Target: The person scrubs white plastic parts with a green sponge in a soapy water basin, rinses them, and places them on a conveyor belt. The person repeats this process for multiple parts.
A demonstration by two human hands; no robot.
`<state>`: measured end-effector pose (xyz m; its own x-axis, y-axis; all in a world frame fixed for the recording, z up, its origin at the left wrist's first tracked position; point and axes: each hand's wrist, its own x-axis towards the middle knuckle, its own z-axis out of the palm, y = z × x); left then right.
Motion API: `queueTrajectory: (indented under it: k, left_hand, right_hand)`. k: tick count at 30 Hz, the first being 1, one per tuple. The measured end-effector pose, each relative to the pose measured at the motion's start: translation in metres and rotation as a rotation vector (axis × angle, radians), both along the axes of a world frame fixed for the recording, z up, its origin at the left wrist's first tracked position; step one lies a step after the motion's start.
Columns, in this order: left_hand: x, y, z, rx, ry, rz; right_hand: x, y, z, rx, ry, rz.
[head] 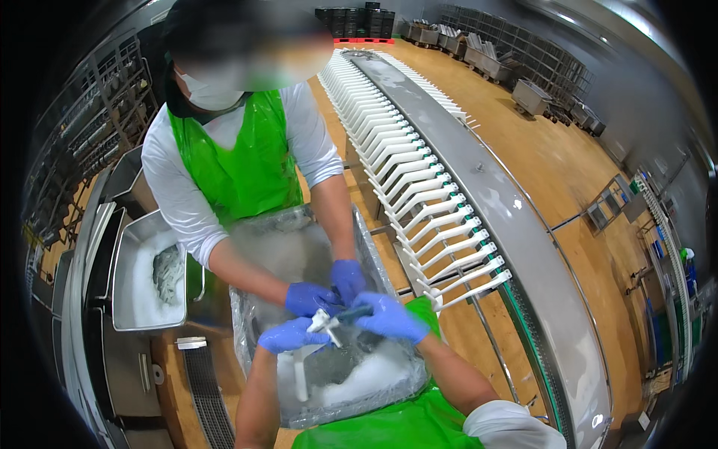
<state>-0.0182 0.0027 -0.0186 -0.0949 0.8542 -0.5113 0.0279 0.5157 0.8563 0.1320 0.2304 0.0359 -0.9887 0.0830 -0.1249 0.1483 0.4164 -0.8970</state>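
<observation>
My left hand [294,335], in a blue-violet glove, grips a white plastic part [320,320] with short prongs above the water. A white plastic bar [301,376] hangs down below that hand; whether both are one piece I cannot tell. My right hand [392,317], gloved alike, holds a dark grey-blue tool [353,314], possibly a brush, its end close to or against the white part. Both hands are over a tub [399,393] lined with clear plastic film, filled with cloudy, foamy water [367,376].
Opposite stands a co-worker in a green apron [241,163], gloved hands [314,298] at the same tub. Right of it runs a long conveyor [477,157] with many white plastic arms [415,185] jutting out. A steel bin [126,280] of foam and white pieces stands left, near a floor drain grate [207,381].
</observation>
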Motion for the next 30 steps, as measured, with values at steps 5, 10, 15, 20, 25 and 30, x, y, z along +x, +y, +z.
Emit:
queueTrajectory:
  k: [5,10,15,20,25,30]
  left_hand:
    - [0.012,-0.003,0.029,0.343,-0.404,0.215]
    - [0.010,0.003,0.037,0.423,-0.399,0.418]
    - [0.014,0.005,0.054,0.373,-0.374,0.590]
    - [0.024,0.017,0.055,0.343,-0.206,0.591]
    - [0.029,0.021,0.056,0.346,-0.048,0.557]
    - [0.039,0.022,0.045,0.337,0.005,0.562]
  right_hand:
    - [-0.016,-0.002,0.047,0.280,0.186,-0.055]
    - [-0.024,-0.020,0.046,0.187,0.322,-0.104]
    - [-0.030,-0.027,0.055,0.544,0.329,-0.005]
    - [-0.027,-0.022,0.046,0.785,0.447,0.179]
    - [-0.029,-0.028,0.049,0.604,0.287,0.211]
    - [-0.043,-0.036,0.031,0.721,0.179,0.352]
